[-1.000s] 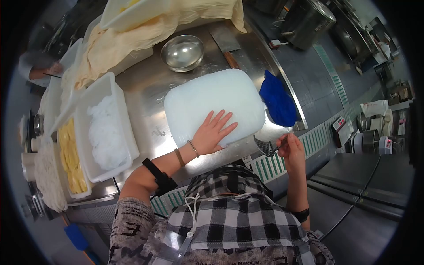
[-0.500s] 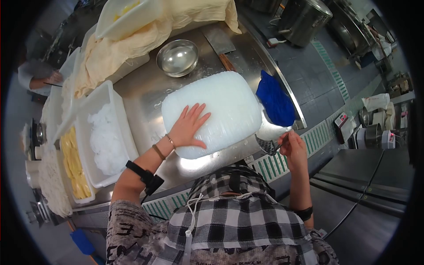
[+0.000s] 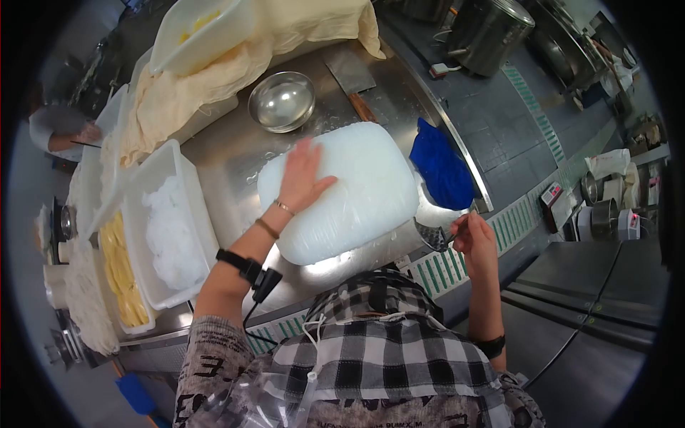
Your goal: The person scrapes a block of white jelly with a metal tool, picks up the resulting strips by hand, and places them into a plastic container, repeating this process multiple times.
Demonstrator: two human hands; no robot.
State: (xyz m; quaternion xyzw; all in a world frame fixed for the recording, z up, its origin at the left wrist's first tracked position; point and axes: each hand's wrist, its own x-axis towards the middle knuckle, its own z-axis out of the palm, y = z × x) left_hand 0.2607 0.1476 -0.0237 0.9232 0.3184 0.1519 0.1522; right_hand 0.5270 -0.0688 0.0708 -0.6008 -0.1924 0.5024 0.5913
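A large white, slightly translucent block (image 3: 349, 196) with rounded corners and a shiny, wrinkled top lies on the steel table. My left hand (image 3: 305, 175) rests on its upper left part, fingers stretched and blurred. To the right, my right hand (image 3: 474, 235) is off the block, near the table's front edge, its fingers closed round the thin dark handle of a tool with a dark, perforated-looking head (image 3: 432, 237). The tool's exact kind cannot be made out. A crumpled blue cloth (image 3: 444, 167) lies just beyond that hand, right of the block.
Behind the block are a metal bowl (image 3: 282, 102) and a broad scraper with a wooden handle (image 3: 362, 107). White tubs (image 3: 191, 203) with white and yellow contents line the left. Cream cloth (image 3: 168, 107) covers containers behind. A co-worker's arm (image 3: 66, 139) shows at far left.
My left hand has slid away from me over the block, toward its far left edge. The right hand and its tool have barely moved. The view has shifted slightly.
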